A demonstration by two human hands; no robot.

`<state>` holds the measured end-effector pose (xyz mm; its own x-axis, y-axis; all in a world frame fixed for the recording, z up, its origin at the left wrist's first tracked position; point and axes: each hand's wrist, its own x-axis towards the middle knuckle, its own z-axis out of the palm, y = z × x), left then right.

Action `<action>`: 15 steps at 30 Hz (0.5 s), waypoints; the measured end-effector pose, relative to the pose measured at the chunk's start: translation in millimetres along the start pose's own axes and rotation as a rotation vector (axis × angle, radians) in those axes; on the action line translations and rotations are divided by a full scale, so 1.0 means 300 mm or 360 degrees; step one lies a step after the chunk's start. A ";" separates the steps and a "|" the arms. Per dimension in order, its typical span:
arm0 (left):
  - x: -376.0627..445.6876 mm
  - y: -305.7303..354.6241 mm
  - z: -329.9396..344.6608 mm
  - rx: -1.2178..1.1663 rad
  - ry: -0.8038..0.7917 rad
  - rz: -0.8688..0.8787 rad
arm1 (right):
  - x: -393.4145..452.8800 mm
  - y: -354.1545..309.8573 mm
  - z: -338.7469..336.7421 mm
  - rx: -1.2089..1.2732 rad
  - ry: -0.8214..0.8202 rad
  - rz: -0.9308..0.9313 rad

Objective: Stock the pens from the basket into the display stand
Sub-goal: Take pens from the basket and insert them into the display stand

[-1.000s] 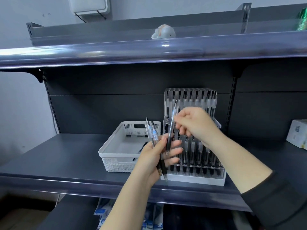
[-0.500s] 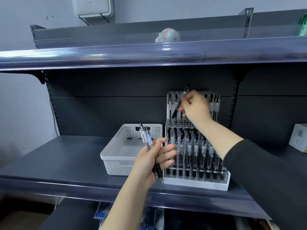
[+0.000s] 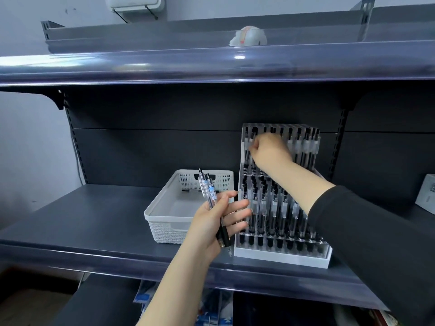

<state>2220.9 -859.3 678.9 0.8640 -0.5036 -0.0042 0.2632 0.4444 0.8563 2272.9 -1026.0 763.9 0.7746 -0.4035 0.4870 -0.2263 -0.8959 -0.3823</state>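
A person's right hand (image 3: 270,150) reaches to the top left of a clear display stand (image 3: 282,196) on a dark shelf (image 3: 82,220), fingers curled together at the upper row of slots; whether they pinch a pen there cannot be told, since the hand covers the spot. The left hand (image 3: 216,222) is held in front of the stand's lower left corner, its thumb and palm gripping a small bunch of pens (image 3: 211,203) while the fingers stretch out straight toward the stand. The pens stand nearly upright, clips up and tips down, with their tops showing against a white basket (image 3: 164,222). The basket sits just left of the stand on the same shelf, and one dark pen (image 3: 186,190) lies at its far end. The stand's rows are filled with black-and-clear pens standing upright. A black sleeve (image 3: 364,243) covers the right forearm. On the upper shelf (image 3: 211,64) lies a white rounded object (image 3: 248,36), and a white box (image 3: 426,194) sits at the far right edge.
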 end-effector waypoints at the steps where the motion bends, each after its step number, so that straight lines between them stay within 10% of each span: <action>1: 0.000 0.001 -0.001 0.0001 0.0001 0.0000 | 0.006 -0.006 0.004 -0.0069 -0.0031 0.0020; 15: 0.016 0.022 0.002 0.0009 -0.0020 0.0030 | 0.056 -0.056 -0.007 -0.0216 -0.0226 0.0056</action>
<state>2226.5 -859.2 684.7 0.8633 -0.5043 0.0188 0.2441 0.4498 0.8591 2288.5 -1018.2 780.1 0.8380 -0.4136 0.3559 -0.3250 -0.9023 -0.2834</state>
